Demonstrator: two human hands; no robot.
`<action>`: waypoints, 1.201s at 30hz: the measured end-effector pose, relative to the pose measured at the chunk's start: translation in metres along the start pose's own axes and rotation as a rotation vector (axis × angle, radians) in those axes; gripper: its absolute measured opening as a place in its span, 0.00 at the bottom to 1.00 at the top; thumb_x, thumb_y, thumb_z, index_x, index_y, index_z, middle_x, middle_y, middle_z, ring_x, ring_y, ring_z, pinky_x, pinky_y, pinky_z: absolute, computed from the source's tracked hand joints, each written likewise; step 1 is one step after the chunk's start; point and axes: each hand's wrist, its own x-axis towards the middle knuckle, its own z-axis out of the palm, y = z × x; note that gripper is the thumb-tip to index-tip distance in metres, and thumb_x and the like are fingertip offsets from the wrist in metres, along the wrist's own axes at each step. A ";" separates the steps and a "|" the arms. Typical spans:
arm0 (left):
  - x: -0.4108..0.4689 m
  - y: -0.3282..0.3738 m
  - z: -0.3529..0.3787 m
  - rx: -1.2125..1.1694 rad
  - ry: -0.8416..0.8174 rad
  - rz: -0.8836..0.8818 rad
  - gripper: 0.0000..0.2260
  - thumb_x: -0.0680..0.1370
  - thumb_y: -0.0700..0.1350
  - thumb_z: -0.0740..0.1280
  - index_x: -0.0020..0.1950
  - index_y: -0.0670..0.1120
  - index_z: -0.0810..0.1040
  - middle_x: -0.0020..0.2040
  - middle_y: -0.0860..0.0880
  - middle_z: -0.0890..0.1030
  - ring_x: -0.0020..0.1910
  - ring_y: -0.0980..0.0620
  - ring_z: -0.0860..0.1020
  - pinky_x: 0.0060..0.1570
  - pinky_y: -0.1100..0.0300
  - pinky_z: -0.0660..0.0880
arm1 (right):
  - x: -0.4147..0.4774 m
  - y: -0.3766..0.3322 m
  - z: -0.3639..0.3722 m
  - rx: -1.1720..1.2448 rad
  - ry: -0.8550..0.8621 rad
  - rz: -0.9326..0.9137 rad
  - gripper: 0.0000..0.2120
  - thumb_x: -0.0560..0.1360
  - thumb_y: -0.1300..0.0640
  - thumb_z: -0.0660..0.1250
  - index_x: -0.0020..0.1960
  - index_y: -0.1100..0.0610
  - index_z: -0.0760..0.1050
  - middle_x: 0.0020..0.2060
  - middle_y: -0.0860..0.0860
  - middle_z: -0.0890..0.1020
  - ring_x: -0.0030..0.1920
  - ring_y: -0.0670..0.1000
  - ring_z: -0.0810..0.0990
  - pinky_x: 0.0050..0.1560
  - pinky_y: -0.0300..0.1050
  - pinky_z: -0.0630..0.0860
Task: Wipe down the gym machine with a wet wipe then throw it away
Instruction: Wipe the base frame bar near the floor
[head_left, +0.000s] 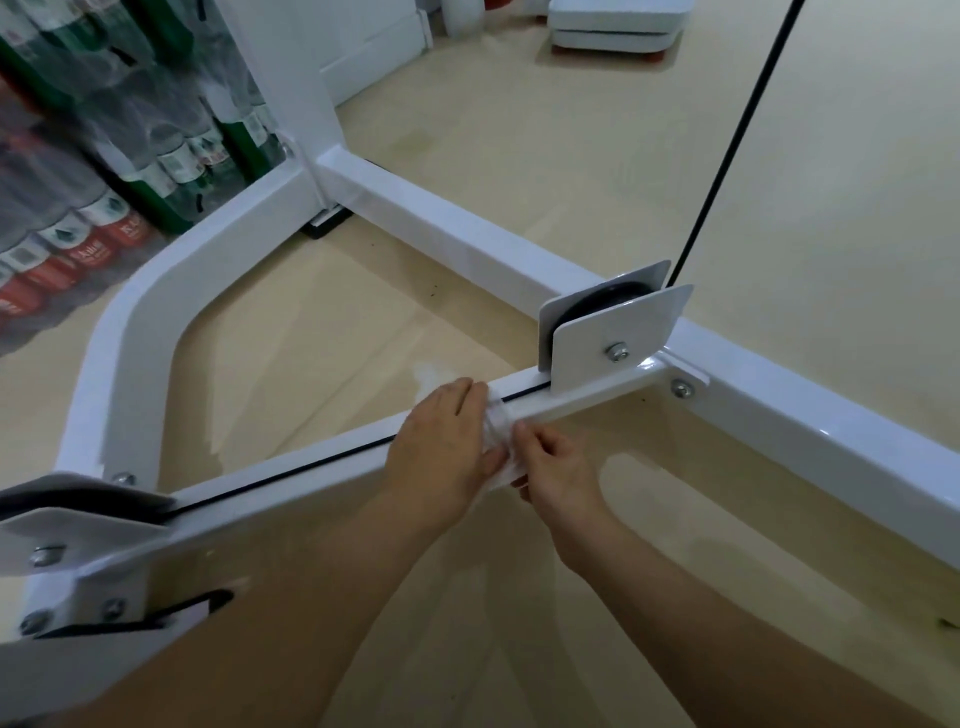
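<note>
Wet wipe (501, 441) draped over near crossbar (587, 397) of gym machine (457, 234), mostly hidden under left hand (441, 441), which clamps it to bar. Right hand (558, 467) pinches wipe's near edge. Cable (291, 475) partly covered; near-left pulley (83, 501) cropped.

Machine frame (467, 244): white-painted metal, high gloss, smooth, reflections clear. Pulley bracket plates (623, 317): same coated metal, slightly duller. Bolts (617, 352): bare silvery metal. Cable (737, 130): black, matt. Wet wipe (501, 447): thin, translucent white cloth, crumpled. Floor (571, 130): beige, smooth, soft sheen.
</note>
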 end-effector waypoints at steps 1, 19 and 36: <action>0.006 0.004 0.002 0.061 -0.005 0.019 0.31 0.80 0.56 0.61 0.78 0.44 0.54 0.78 0.46 0.58 0.76 0.48 0.57 0.74 0.54 0.55 | 0.001 0.001 -0.002 -0.035 0.020 -0.009 0.16 0.81 0.54 0.61 0.37 0.57 0.76 0.29 0.50 0.76 0.31 0.46 0.72 0.36 0.43 0.69; -0.048 -0.057 0.020 0.107 0.229 0.080 0.29 0.69 0.31 0.49 0.69 0.38 0.73 0.68 0.41 0.75 0.66 0.41 0.74 0.69 0.56 0.60 | -0.024 0.005 -0.006 -0.217 0.022 -0.087 0.17 0.79 0.61 0.60 0.67 0.52 0.73 0.54 0.46 0.77 0.47 0.40 0.75 0.40 0.28 0.71; -0.044 -0.059 0.017 0.030 0.167 0.203 0.25 0.75 0.36 0.50 0.71 0.40 0.70 0.71 0.42 0.71 0.69 0.44 0.70 0.73 0.62 0.49 | -0.034 0.012 -0.014 -0.826 -0.160 -0.608 0.34 0.73 0.63 0.55 0.78 0.59 0.54 0.78 0.54 0.54 0.78 0.52 0.53 0.76 0.48 0.55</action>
